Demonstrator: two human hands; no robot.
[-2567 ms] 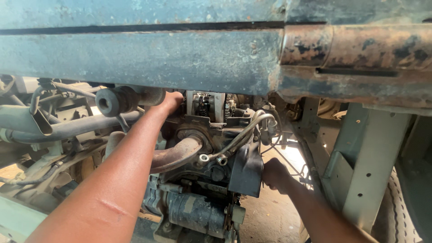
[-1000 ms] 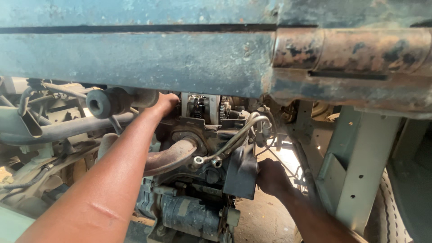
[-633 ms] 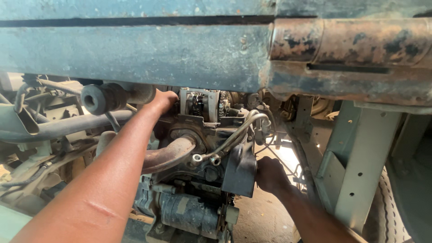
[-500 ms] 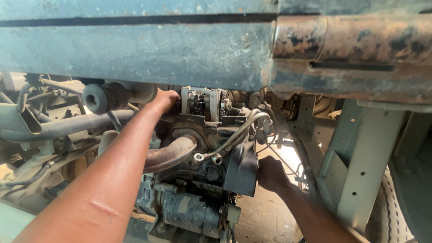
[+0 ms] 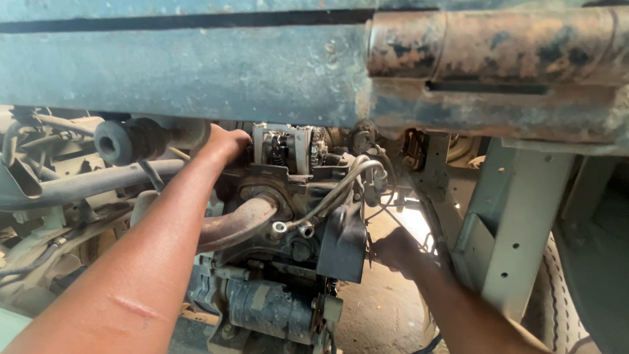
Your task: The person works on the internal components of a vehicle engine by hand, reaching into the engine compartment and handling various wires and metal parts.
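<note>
I look under a raised blue-green body panel (image 5: pixel 196 72) at a greasy engine (image 5: pixel 288 262). My left hand (image 5: pixel 226 143) reaches up to the top of the engine beside an exposed chain and sprocket housing (image 5: pixel 288 147); its fingers are tucked behind the metal, so what they grip is hidden. My right hand (image 5: pixel 396 251) is lower, curled at the engine's right side next to a black bracket (image 5: pixel 342 244). Whether it holds a tool cannot be made out. A rusty curved exhaust pipe (image 5: pixel 239 219) runs below my left forearm.
A rusted tube (image 5: pixel 498 49) runs along the panel's right end. A pale green frame bracket (image 5: pixel 517 229) stands at the right, with a tyre (image 5: pixel 557 308) behind it. Hoses and a black rubber bush (image 5: pixel 118 141) crowd the left. Thin metal lines (image 5: pixel 341 187) loop over the engine.
My right hand has stayed at the engine's right side, shifting only a little. My left hand stays at the engine top. The view has drifted slightly.
</note>
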